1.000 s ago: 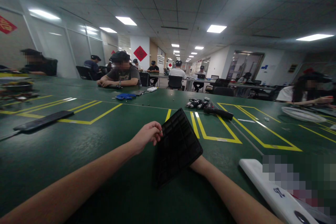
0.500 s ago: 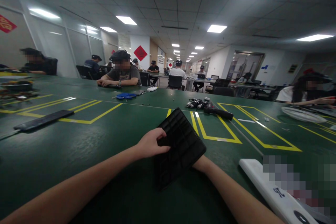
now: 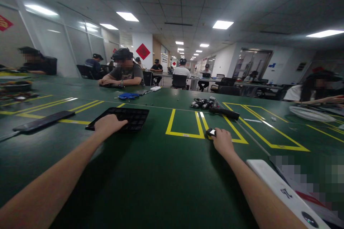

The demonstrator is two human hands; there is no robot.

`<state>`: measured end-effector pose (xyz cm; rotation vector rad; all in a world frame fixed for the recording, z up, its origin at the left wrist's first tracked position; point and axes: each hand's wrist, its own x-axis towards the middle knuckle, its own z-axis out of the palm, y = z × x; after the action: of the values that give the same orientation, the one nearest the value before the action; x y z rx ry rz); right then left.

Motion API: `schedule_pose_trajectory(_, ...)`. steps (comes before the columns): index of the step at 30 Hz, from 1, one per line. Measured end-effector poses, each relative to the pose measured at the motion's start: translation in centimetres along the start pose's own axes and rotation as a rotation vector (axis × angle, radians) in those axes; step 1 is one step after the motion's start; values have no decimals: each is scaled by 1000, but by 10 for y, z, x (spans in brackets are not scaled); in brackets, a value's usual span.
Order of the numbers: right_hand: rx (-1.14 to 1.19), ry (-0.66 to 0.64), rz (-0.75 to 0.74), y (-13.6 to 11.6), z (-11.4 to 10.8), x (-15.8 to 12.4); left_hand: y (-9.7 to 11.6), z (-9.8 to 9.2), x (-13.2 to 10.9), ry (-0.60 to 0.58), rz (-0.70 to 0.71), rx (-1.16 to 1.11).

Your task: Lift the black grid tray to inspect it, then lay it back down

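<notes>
My left hand [image 3: 109, 124] is closed on the near edge of a flat black compartment tray [image 3: 136, 118], thumb on top and the other fingers mostly hidden. The tray lies level, low at the table's left taped area; I cannot tell whether it touches the surface. Out to the right, my right hand [image 3: 224, 141] is closed round a small dark object with a bright, shiny face [image 3: 211, 132]. Most of that object is hidden by the fingers. It is at a yellow-taped outline, just short of a black cylindrical handle [image 3: 224, 113].
A black power strip [image 3: 44, 121] lies to the left. Toward the back are blue gloves [image 3: 129, 96] and a bundle of dark metal parts [image 3: 202, 103]. A long white device [image 3: 282, 189] sits at near right. People sit around the green table [image 3: 166, 182].
The tray has gone from tilted up between both hands to flat at the left, in my left hand. My right hand has left it, moving right, and now holds a small dark object.
</notes>
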<state>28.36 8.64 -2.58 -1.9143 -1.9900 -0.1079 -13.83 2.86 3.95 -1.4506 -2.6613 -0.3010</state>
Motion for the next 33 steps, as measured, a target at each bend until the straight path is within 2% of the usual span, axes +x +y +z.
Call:
schedule_pose_trajectory(5, -79, -23, 5, -1, 2, -4, -13, 8, 0, -39, -24, -9)
schedule_pose_trajectory(7, -89, 18, 23, -5, -1, -6, -11, 6, 0, 39, 6, -1)
schedule_pose_trajectory(11, -37, 106, -4, -22, -9, -11, 14, 5, -8, 270, 224, -31)
schedule_pose_trajectory(13, 18, 87, -72, -37, -11, -17, 37, 12, -19, 288, 362, -112)
schedule_pose_trajectory(15, 74, 33, -170, -55, -11, -26, 62, 25, -35, 245, 509, -188)
schedule_pose_trajectory(19, 189, -134, -403, -86, -6, -55, 95, 58, -63, 13, 860, -246)
schedule_pose_trajectory(21, 226, -214, -499, -96, -2, -69, 101, 68, -68, -73, 908, -252)
schedule_pose_trajectory(23, 251, -275, -559, -101, -1, -79, 101, 71, -68, -110, 903, -259)
schedule_pose_trajectory(26, 266, -317, -584, -101, -3, -77, 100, 61, -74, -14, 891, -260)
schedule_pose_trajectory(28, 232, -275, -558, -94, -7, -66, 100, 51, -89, 79, 941, -280)
schedule_pose_trajectory(29, 195, -225, -528, -88, -10, -58, 100, 46, -99, 84, 998, -292)
schedule_pose_trajectory(33, -54, 52, -293, -50, -12, -29, 101, 35, -142, -160, 1245, -279)
